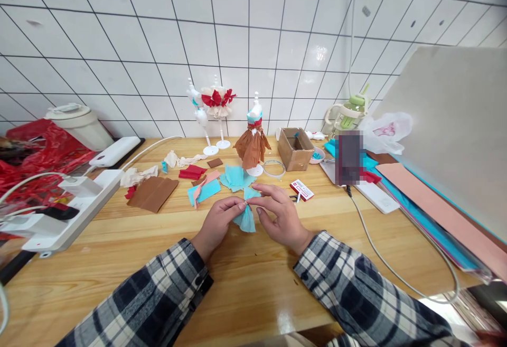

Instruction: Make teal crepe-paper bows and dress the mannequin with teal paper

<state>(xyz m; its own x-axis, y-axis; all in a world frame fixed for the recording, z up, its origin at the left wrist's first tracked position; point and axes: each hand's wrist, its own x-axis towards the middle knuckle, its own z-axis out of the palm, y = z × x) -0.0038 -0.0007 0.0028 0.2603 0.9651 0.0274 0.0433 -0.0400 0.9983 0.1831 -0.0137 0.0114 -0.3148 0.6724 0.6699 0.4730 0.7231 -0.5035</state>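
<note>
A power strip with plugs in it sits on the left of the surface. A red bag and a pale tub are near it. On the right, a green bottle stands by a white bag. Behind are white tiles.

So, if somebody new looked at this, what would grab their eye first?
Probably the small white dress form with the puffy brown skirt, standing upright near the table's middle, with two more forms behind it to the left. Just in front, the left hand pinches a gathered light-blue piece, with the right hand close against it. The bright red plastic at far left also stands out.
</note>
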